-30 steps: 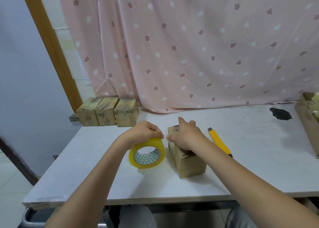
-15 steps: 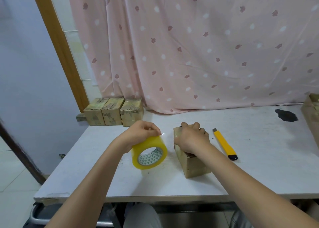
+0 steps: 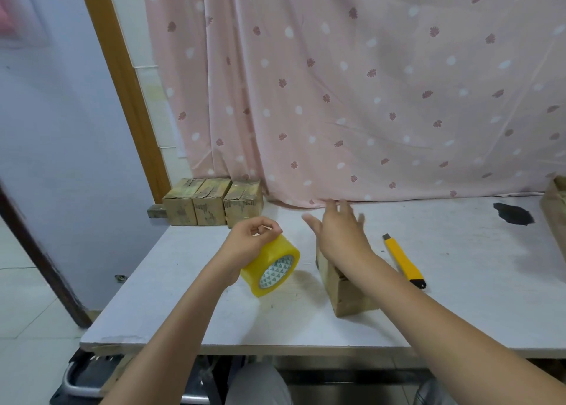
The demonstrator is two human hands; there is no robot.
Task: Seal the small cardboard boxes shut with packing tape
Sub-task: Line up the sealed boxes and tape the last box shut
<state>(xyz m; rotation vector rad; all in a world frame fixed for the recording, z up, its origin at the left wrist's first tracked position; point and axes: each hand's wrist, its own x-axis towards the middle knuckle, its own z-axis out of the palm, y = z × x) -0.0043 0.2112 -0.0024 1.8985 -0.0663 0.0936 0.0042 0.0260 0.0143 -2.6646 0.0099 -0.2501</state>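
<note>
Table (image 3: 171, 306) edge nearest | left hand (image 3: 248, 245) grips tape roll (image 3: 271, 266); fingers curled round it | right hand (image 3: 337, 233) has lifted off box (image 3: 349, 294), fingers spread wide, holding nothing; likely reaching for cutter (image 3: 402, 260) | three boxes (image 3: 211, 205) stand farthest

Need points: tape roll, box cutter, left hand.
tape roll (image 3: 266, 260), head view, yellow outer band.
box cutter (image 3: 401, 259), head view, mid yellow handle.
left hand (image 3: 249, 239), head view, back of hand.
</note>
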